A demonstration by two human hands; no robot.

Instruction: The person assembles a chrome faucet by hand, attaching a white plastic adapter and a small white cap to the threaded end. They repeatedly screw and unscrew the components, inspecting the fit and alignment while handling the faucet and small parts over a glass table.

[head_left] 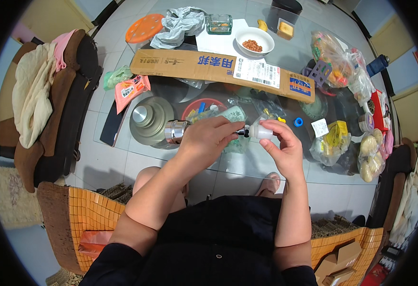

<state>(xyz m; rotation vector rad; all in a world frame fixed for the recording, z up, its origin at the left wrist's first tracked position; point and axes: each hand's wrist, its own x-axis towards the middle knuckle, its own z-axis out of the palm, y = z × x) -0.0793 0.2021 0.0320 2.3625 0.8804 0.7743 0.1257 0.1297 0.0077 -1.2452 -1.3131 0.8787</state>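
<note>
Above the near edge of a glass table, my left hand (211, 136) is closed round a chrome fitting (176, 131) that looks like a tap attachment. Its wide shiny end sticks out to the left of the hand. A narrow dark and silver neck shows between my two hands. My right hand (285, 145) pinches a white, partly clear plastic cylinder (261, 132) between thumb and fingers. The cylinder meets the neck end to end; whether they are joined I cannot tell. My left fingers hide the middle of the fitting.
A long cardboard box (180, 65) lies across the glass table (204, 164). Beyond it are a white bowl of nuts (255, 42) and a glass ashtray (219, 24). A pink packet (131, 91) and dark phone (113, 125) lie left; a blue ring (298, 122) and bagged goods (332, 145) sit right.
</note>
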